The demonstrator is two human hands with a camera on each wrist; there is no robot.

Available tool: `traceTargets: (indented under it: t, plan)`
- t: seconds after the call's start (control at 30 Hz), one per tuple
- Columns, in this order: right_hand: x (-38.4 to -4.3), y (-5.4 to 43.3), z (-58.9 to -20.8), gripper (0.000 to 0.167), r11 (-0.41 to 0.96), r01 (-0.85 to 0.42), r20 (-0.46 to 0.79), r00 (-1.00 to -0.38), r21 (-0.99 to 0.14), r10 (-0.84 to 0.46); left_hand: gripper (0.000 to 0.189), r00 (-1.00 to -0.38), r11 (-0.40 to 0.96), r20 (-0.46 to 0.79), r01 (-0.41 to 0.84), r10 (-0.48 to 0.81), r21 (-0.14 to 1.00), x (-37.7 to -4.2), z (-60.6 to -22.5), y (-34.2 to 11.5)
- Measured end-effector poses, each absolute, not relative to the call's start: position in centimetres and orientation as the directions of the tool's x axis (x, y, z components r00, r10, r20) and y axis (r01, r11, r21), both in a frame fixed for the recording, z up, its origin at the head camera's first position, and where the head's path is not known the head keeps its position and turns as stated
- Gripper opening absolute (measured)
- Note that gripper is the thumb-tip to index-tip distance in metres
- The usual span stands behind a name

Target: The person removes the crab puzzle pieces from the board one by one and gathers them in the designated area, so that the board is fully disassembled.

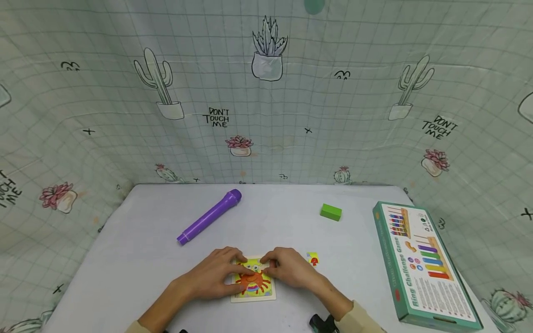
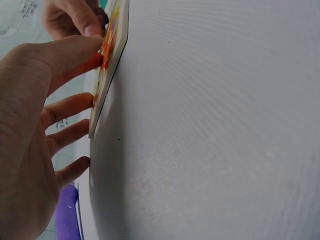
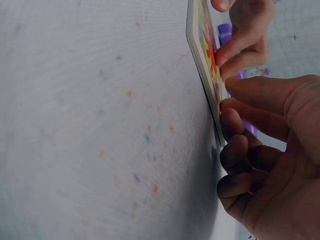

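Note:
A square wooden jigsaw puzzle [image 1: 253, 283] with a red-orange crab picture and a pale frame lies flat at the table's front middle. My left hand [image 1: 212, 274] reaches over it from the left, its fairly straight fingers and thumb touching the picture and frame. At the upper right corner, my right hand [image 1: 293, 268] has its thumb and forefinger tips close together on the puzzle. Its other fingers curl under, as the right wrist view shows; whether a piece sits between the tips is hidden. Just beyond the right hand is a small loose yellow-and-red puzzle piece [image 1: 313, 258].
A purple microphone-shaped stick [image 1: 209, 217] lies diagonally at the back left of the white table [image 1: 137, 240]. Toward the back right stands a green block [image 1: 331, 212]. A boxed ring game [image 1: 429, 266] lies along the right edge. Some black object [image 1: 322, 323] shows beside the right sleeve.

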State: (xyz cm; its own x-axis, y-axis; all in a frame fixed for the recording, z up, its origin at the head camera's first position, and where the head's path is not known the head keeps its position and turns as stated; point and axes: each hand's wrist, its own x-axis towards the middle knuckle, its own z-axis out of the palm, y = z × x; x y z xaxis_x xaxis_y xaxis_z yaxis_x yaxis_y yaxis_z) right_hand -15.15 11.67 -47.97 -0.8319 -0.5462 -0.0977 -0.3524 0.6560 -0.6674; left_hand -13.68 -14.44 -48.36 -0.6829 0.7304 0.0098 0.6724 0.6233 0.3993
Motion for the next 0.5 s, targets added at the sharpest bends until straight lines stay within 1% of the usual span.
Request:
traceTargets:
  t: [0.23,0.37,0.5]
  plan:
    - [-15.16,11.53,-48.02,0.022,0.644,-0.368,-0.076,-0.829,-0.671,-0.553,0.037,-0.691,0.632,-0.003,0.66,0.723,0.406,-13.54,-48.28,-14.22]
    - [-15.32,11.38,-48.14,0.019,0.649,-0.361,-0.085,-0.831,-0.67,-0.55,0.037,-0.687,0.628,0.009,0.668,0.726,0.4,-13.48,-48.25,-14.27]
    - [-15.47,11.22,-48.24,0.019,0.65,-0.357,-0.09,-0.831,-0.67,-0.549,0.032,-0.695,0.634,0.024,0.669,0.719,0.388,-13.53,-48.32,-14.29]
